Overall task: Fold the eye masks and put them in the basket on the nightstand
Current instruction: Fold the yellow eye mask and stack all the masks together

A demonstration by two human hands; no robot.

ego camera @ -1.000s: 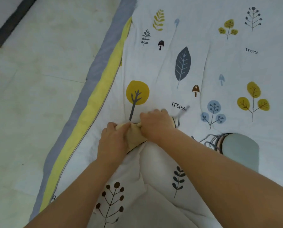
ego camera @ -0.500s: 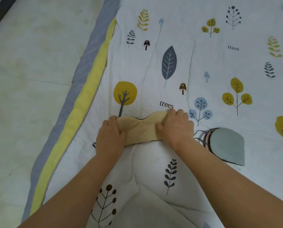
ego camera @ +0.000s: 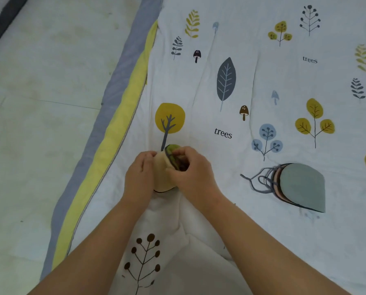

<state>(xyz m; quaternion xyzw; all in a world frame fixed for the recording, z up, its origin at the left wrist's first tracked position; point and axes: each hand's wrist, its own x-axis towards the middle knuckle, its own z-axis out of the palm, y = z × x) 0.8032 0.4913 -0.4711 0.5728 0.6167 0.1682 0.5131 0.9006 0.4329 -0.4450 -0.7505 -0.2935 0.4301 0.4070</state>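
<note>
A cream eye mask (ego camera: pixel 161 173) with a dark edge lies doubled over on the white printed quilt (ego camera: pixel 252 86), its green outer face showing at the top. My left hand (ego camera: pixel 138 179) presses its left side. My right hand (ego camera: pixel 191 171) pinches the folded-over right half on top of it. To the right sits a stack of folded eye masks (ego camera: pixel 301 186), a pale teal one on top, with grey-blue straps (ego camera: pixel 257 180) trailing left. No basket or nightstand is in view.
The quilt has a yellow and grey border (ego camera: pixel 114 133) running diagonally at the left, next to pale tiled floor (ego camera: pixel 39 103). A raised fold of quilt (ego camera: pixel 190 248) lies between my forearms.
The cream mask was spread flat between both hands half a second ago; now its right half is folded over onto the left and my hands have come together.
</note>
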